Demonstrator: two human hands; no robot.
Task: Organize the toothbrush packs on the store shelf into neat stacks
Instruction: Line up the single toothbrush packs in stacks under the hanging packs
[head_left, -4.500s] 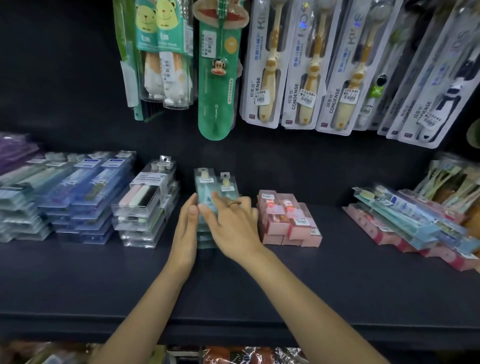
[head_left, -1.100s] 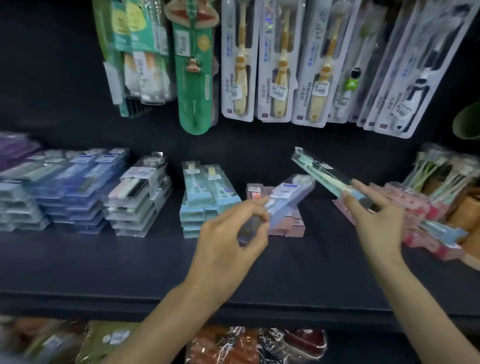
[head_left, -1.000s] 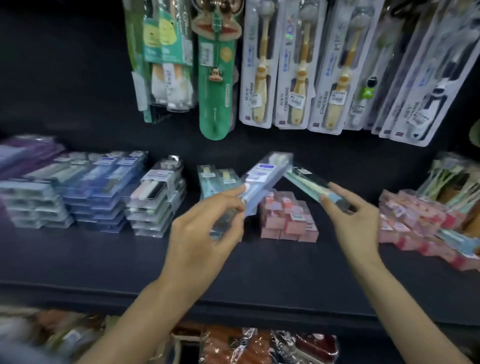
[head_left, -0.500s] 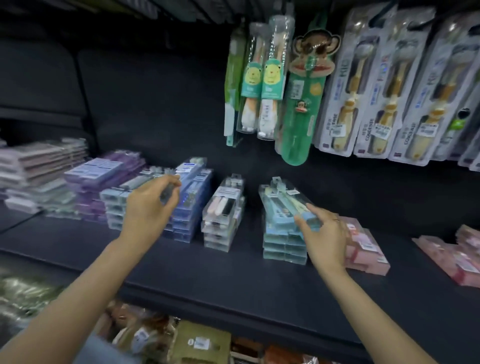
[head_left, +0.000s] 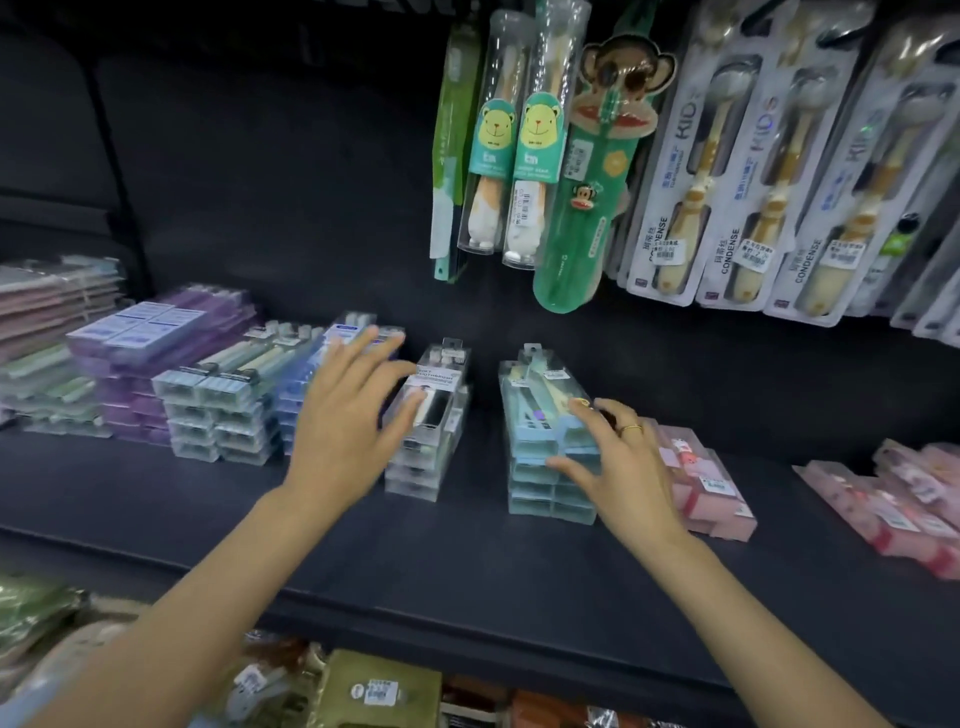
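Teal boxed toothbrush pack stack: right hand rests on it, fingers relaxed. Left hand at 9 o'clock, fingers spread, holding nothing, over clear-pack stack.

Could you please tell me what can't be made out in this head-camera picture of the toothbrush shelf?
- Head view: the blue stack is mostly hidden behind the left hand.
- Head view: the pink stack's left part is covered by the right hand.
- Head view: the price stickers on the hanging kids' packs are too small to read.
- Head view: the pink packs at far right are cut off by the frame edge.
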